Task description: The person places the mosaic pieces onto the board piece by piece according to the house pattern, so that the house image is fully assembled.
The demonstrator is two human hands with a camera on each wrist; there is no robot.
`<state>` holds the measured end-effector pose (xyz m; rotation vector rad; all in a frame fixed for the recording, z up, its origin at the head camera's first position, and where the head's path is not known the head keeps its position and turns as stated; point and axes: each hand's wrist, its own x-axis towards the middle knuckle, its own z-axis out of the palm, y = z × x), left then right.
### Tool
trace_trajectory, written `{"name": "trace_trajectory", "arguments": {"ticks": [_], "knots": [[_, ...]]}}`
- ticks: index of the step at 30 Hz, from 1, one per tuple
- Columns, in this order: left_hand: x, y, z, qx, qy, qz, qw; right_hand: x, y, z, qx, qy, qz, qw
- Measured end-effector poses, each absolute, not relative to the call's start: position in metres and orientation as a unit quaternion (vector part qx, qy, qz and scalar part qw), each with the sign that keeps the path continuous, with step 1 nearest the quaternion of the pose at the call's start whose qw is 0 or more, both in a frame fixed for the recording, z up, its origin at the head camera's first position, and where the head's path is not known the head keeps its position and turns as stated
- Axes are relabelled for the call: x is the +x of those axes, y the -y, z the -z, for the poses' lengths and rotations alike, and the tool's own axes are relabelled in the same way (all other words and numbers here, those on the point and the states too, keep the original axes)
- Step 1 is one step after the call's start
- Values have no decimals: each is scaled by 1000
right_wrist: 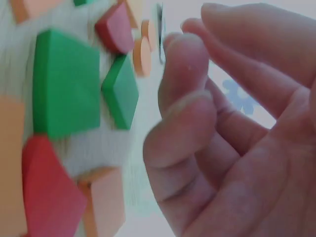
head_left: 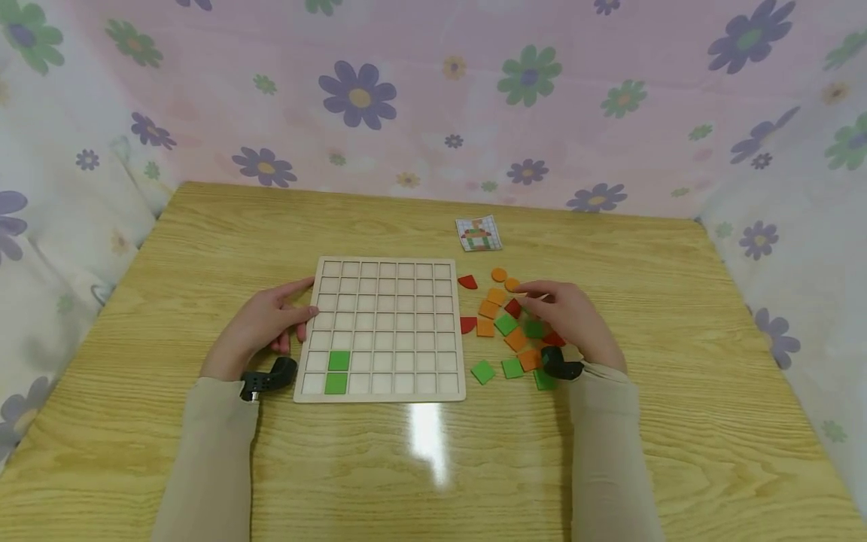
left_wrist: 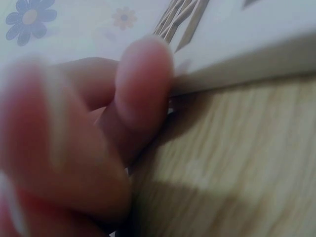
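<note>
At the left side of a pale wooden grid board (head_left: 387,397), my left hand (head_left: 257,325) rests with its thumb and index finger touching the rim. In the left wrist view a fingertip meets the edge of the board (left_wrist: 247,59). Two green square tiles (head_left: 339,361) lie in the grid's lower left, one above the other. My right hand (head_left: 572,316) is over the loose tiles, its fingers loosely bent, and no tile shows in its grasp. Close to its fingertips are a red tile (head_left: 512,308) and an orange round tile (head_left: 512,284). The hand partly hides a green square tile (head_left: 533,329).
Several orange, green and red tiles lie scattered right of the board, among them an orange square (head_left: 485,328) and a green square (head_left: 483,372). Red quarter-round tiles (head_left: 467,282) sit near the board's right rim. A small picture card (head_left: 479,233) lies behind on the wooden table (head_left: 352,467).
</note>
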<state>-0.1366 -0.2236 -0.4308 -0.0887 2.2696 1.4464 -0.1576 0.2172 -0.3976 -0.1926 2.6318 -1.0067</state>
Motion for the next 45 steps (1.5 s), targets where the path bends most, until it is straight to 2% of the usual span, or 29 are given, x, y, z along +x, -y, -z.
{"name": "trace_trajectory", "arguments": {"ticks": [9, 29, 45], "knots": [[-137, 225, 435, -36, -824, -520, 221, -161, -227, 404, -62, -933, 326, 142], [-138, 226, 436, -32, -829, -515, 217, -162, -226, 411, -52, -947, 282, 144], [-140, 226, 437, -27, -831, -511, 215, -161, -226, 407, -33, -931, 323, 166]]}}
